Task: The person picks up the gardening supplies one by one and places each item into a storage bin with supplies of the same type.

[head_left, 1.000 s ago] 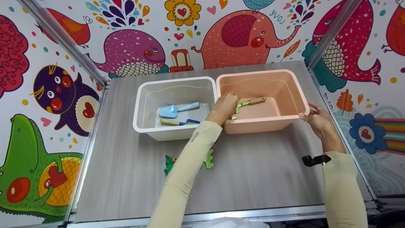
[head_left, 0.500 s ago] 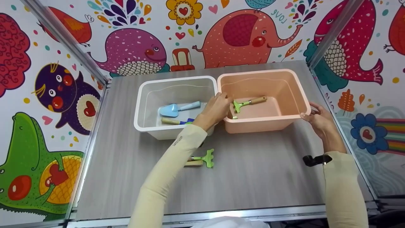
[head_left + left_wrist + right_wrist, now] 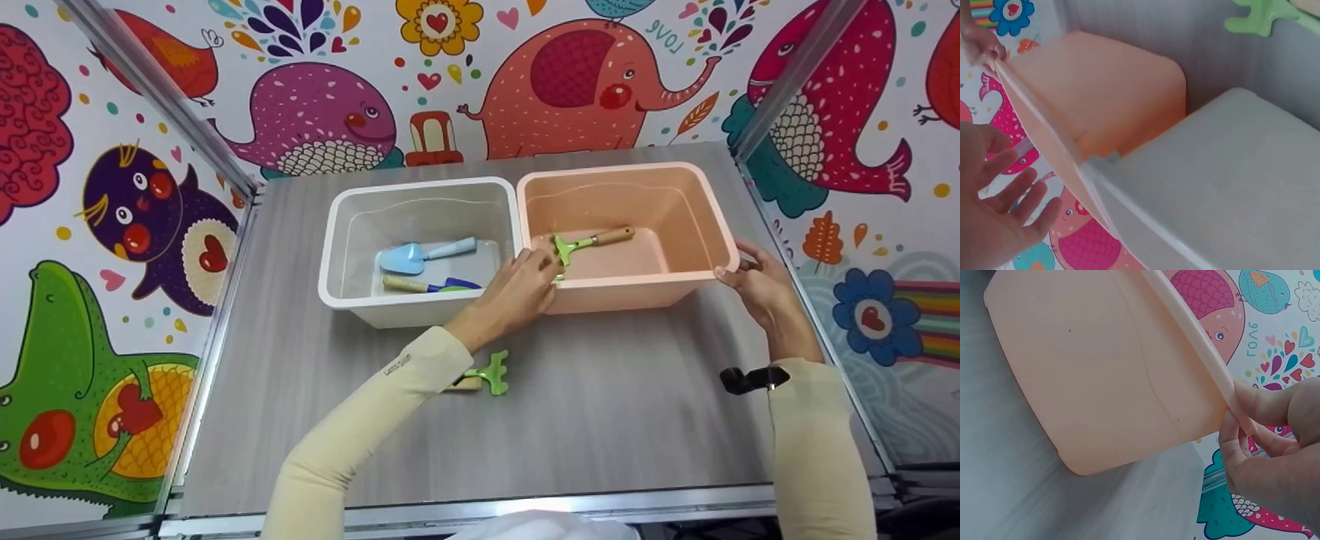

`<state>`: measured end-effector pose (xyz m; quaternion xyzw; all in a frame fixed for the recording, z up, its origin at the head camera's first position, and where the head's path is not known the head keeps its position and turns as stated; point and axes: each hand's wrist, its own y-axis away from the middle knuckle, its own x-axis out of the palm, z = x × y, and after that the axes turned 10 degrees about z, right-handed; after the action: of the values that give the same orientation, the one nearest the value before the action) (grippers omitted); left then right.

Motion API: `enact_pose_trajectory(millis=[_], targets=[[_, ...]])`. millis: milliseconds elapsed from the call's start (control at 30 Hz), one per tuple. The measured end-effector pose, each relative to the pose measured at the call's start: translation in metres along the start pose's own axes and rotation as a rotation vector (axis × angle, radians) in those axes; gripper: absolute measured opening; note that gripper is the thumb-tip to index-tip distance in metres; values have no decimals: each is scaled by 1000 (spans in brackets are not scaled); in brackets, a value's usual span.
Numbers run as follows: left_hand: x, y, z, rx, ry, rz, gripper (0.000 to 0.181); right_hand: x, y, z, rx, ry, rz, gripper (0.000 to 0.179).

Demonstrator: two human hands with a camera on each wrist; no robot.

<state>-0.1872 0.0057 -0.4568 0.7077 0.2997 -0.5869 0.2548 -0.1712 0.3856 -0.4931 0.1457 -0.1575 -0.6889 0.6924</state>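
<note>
Though head-view only, green tool (image 3: 595, 240) in peach bin (image 3: 622, 296).

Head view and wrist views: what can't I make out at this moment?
Head view: the rest of the green rake and the wooden handle beside it, hidden by the left sleeve.
Head view: the peach bin's near corner beside the white bin, hidden by the left hand.
Left wrist view: the rake again, cut off by the picture's edges.
Right wrist view: the peach bin's contents, hidden by its wall.
</note>
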Motion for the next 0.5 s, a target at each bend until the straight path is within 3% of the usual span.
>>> enact_pose_trajectory(millis=[167, 333, 500], targets=[[4, 16, -2, 41, -5, -8, 28, 1, -1, -1, 8, 49, -14, 91], [9, 31, 0, 39, 13, 10, 27, 1, -2, -2, -11, 63, -16, 91], [22, 44, 0, 20, 9, 9, 29, 0, 0, -5, -53, 25, -8, 92]])
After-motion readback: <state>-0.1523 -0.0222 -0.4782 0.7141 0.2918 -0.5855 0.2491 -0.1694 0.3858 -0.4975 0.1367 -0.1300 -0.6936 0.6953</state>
